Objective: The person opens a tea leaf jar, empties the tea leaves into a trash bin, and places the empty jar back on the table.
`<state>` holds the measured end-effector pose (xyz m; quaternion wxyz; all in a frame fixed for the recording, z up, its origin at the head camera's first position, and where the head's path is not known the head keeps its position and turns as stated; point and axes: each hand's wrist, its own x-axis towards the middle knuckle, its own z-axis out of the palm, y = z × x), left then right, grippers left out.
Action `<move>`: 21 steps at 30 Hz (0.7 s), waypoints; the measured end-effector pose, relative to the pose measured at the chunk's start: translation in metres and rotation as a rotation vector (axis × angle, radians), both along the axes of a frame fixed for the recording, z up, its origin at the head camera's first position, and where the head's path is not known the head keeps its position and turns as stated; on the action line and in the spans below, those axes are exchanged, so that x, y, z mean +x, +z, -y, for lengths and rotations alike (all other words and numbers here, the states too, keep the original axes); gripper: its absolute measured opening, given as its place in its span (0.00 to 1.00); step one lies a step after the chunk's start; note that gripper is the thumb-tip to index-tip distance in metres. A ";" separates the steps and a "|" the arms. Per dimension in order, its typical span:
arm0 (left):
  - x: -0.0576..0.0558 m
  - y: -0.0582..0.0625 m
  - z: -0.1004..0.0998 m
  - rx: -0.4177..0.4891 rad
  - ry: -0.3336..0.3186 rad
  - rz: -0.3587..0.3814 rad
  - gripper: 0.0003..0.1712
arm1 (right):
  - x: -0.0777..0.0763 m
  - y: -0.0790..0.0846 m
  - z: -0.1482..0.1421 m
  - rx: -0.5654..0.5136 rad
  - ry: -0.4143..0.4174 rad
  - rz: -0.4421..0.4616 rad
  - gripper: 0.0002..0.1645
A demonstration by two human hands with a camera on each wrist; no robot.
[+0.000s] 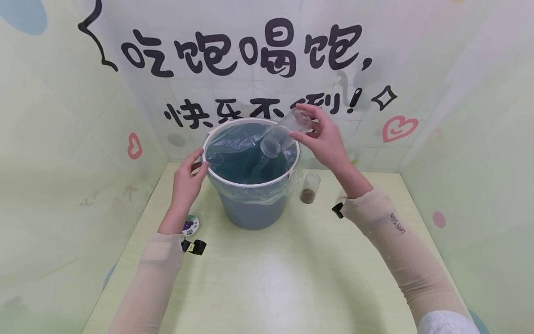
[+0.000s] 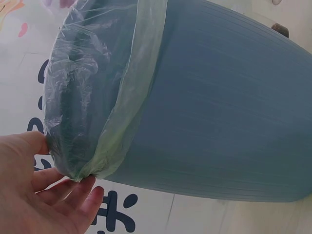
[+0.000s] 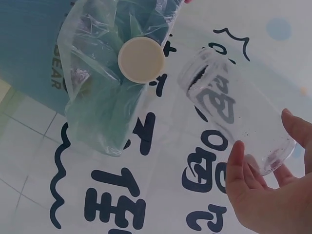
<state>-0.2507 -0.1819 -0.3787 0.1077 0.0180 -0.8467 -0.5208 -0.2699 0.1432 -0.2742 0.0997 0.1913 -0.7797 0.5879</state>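
Note:
A blue-grey trash bin (image 1: 252,208) with a white rim stands on the table, lined with a clear plastic bag (image 1: 258,192) folded over its edge. At the rim's left side, my left hand (image 1: 188,178) holds the edge between thumb and fingers; in the left wrist view those fingers touch the gathered bag. My right hand (image 1: 323,137) grips the base end of a clear jar (image 3: 243,112). That jar is tilted, its mouth pointing down over the bin's opening. The jar looks see-through, with small specks inside.
To the bin's right stands a second clear jar (image 1: 308,190) with brown contents at the bottom. A round printed disc (image 1: 190,226) lies by my left wrist. Behind the bin rises a printed backdrop (image 1: 250,88), and similar panels close in both sides of the table (image 1: 267,278).

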 end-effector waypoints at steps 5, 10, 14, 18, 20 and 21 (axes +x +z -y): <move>-0.001 0.001 0.000 -0.001 -0.001 0.000 0.30 | -0.005 -0.007 -0.003 0.078 -0.009 0.057 0.35; -0.001 0.000 -0.001 -0.004 -0.005 0.003 0.30 | -0.004 -0.008 -0.005 0.129 -0.033 0.072 0.36; -0.001 0.000 0.000 -0.002 0.001 0.004 0.30 | -0.002 -0.004 -0.003 0.070 -0.012 0.042 0.36; -0.001 0.001 0.000 -0.002 -0.001 0.002 0.30 | -0.004 -0.005 -0.004 0.071 -0.004 0.048 0.36; -0.001 0.002 0.000 -0.005 -0.003 0.002 0.30 | -0.007 -0.008 -0.006 0.100 -0.005 0.066 0.36; -0.002 0.002 0.000 -0.005 -0.007 0.003 0.30 | -0.007 -0.009 -0.007 0.109 -0.007 0.078 0.36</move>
